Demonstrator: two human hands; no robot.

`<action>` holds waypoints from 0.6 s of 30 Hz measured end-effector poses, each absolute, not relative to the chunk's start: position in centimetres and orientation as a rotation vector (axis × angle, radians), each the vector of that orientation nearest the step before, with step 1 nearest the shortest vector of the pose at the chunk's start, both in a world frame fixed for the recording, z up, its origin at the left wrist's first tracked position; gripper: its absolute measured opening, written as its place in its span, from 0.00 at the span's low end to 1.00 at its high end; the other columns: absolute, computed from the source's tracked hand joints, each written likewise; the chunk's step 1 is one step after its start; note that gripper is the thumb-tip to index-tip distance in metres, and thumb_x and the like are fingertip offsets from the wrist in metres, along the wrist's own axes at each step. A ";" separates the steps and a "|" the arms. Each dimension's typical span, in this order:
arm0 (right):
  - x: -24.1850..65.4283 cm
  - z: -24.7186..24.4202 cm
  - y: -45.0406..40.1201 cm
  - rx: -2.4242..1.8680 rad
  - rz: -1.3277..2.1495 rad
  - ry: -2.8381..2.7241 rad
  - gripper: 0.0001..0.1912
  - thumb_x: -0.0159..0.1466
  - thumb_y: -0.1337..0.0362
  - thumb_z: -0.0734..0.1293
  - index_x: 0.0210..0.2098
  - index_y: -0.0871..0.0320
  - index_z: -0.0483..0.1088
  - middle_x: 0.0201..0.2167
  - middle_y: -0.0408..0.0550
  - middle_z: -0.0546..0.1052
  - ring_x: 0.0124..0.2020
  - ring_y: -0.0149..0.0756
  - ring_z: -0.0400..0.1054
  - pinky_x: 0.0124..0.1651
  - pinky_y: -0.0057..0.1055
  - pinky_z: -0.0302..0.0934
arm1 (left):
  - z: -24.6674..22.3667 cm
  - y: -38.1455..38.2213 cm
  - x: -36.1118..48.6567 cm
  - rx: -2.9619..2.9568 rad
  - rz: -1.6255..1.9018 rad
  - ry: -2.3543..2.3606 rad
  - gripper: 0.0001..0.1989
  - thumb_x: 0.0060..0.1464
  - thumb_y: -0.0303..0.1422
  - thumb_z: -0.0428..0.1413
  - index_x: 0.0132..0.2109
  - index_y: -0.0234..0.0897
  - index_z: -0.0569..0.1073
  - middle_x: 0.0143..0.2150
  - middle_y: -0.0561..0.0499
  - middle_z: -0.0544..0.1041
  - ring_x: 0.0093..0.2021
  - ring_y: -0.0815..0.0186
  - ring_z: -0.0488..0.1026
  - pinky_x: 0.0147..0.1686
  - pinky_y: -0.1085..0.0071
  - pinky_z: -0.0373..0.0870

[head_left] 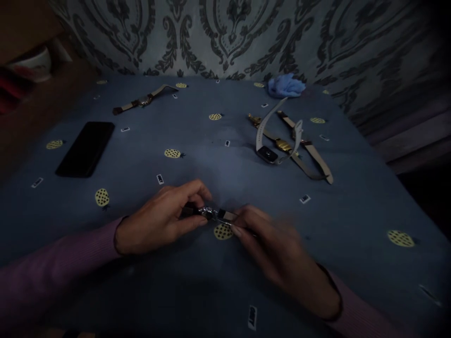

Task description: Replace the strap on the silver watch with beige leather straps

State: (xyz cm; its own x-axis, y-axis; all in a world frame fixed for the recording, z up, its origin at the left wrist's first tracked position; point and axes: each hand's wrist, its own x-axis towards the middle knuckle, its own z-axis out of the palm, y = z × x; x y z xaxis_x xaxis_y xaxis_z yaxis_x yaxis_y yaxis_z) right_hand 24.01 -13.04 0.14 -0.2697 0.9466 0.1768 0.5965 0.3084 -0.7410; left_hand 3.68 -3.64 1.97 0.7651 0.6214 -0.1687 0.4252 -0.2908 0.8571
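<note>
A small wristwatch [208, 213] with a silvery case and a dark strap lies between my hands, low over the tablecloth. My left hand [151, 220] is closed on it, thumb and fingers gripping the strap and the case's left side. From the right, my right hand [282, 251] pinches a thin metal tool [226, 222], whose tip reaches the case where the strap joins. My right fingers also seem to touch the strap's pale underside. Dim light and blur hide the tool's exact kind and its rear end.
A black phone [86, 149] lies at the left, with another wristwatch [143, 100] behind it. At the right are a smartwatch [268, 154] with a white band, a gold watch [283, 144] and another strapped watch [317, 159]. A crumpled blue cloth [286, 86] sits by the patterned wall.
</note>
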 end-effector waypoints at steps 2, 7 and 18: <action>24.0 0.1 -13.0 -1.367 0.741 -1.973 0.11 0.69 0.69 0.55 0.31 0.56 0.62 0.27 0.45 0.68 0.28 0.32 0.65 0.31 0.28 0.62 | 2.0 -3.7 3.7 1.919 0.236 0.804 0.09 0.56 0.32 0.56 0.43 0.39 0.66 0.36 0.54 0.75 0.35 0.67 0.73 0.31 0.74 0.66; 24.0 0.1 -13.0 -1.351 0.744 -1.975 0.11 0.69 0.70 0.55 0.31 0.56 0.61 0.28 0.45 0.68 0.28 0.32 0.65 0.30 0.28 0.62 | 1.9 -3.7 3.7 1.926 0.250 0.801 0.09 0.55 0.32 0.56 0.44 0.39 0.67 0.36 0.54 0.75 0.35 0.67 0.73 0.33 0.72 0.66; 24.1 0.4 -13.1 -1.297 0.618 -1.939 0.09 0.68 0.73 0.57 0.31 0.56 0.59 0.28 0.44 0.66 0.28 0.31 0.64 0.30 0.28 0.58 | 2.6 -3.7 4.0 1.916 0.332 0.818 0.09 0.55 0.32 0.57 0.43 0.38 0.67 0.35 0.55 0.72 0.34 0.69 0.71 0.33 0.72 0.66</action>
